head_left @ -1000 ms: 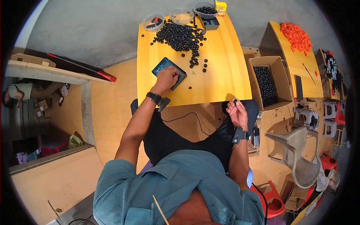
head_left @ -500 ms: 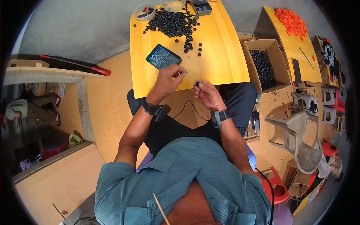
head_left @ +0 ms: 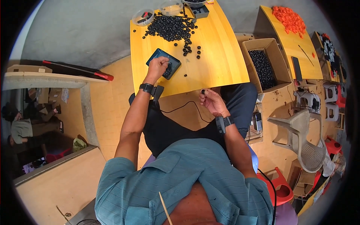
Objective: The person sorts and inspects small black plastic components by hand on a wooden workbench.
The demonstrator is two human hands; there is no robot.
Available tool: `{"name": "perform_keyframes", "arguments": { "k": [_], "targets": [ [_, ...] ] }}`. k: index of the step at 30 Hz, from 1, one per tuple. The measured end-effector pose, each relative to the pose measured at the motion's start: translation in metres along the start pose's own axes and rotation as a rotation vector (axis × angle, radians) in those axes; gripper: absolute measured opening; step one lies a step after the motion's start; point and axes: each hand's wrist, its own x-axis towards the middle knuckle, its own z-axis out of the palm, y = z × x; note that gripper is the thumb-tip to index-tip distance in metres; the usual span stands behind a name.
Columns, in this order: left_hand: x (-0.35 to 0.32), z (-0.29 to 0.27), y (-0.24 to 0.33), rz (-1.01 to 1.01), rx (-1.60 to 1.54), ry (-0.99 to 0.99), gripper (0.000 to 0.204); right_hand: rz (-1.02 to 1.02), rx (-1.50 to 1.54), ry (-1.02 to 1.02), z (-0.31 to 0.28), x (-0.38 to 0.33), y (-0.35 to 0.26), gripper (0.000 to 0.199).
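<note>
My left hand (head_left: 157, 68) is over the dark blue tray (head_left: 176, 64) of small silvery metal pieces. Its fingertips are pinched together down in the tray; what they hold, if anything, is hidden. My right hand (head_left: 213, 102) is just off the table's near edge, its thumb and fingers closed on a small black ring-shaped part (head_left: 203, 91). On the yellow table (head_left: 217, 56), one loose black part (head_left: 185, 75) lies to the right of the tray. Beyond the tray spreads a pile of black ring-shaped parts (head_left: 170, 28), with several strays around it.
Clear plastic bowls (head_left: 143, 17) and a grey box (head_left: 201, 12) stand at the table's far end. To the right, a cardboard box (head_left: 279, 56) holds many black parts. Farther right are another table with an orange heap (head_left: 288, 21) and a grey plastic chair (head_left: 300, 138).
My left hand has moved left and away from me, from beside the right hand to the tray. The right hand has drawn back slightly. A loose black part now shows on the table.
</note>
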Motion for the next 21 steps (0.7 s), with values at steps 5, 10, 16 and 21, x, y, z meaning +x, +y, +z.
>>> {"name": "perform_keyframes", "arguments": {
  "k": [5,10,16,21],
  "targets": [
    [-0.004,-0.002,-0.002,-0.057,-0.114,-0.011,0.012,-0.004,0.000,0.012,0.001,0.003,0.002,0.022],
    [-0.010,-0.007,0.006,-0.120,-0.219,-0.028,0.012,0.014,-0.025,-0.026,0.008,0.005,0.008,0.022],
    [-0.057,-0.013,0.092,-0.075,-0.441,-0.156,0.009,0.002,-0.103,-0.044,0.023,0.008,-0.001,0.024],
    [-0.090,-0.005,0.146,0.126,-0.465,-0.277,0.008,-0.009,-0.081,-0.072,0.031,0.007,-0.001,0.024]
  ]
}}
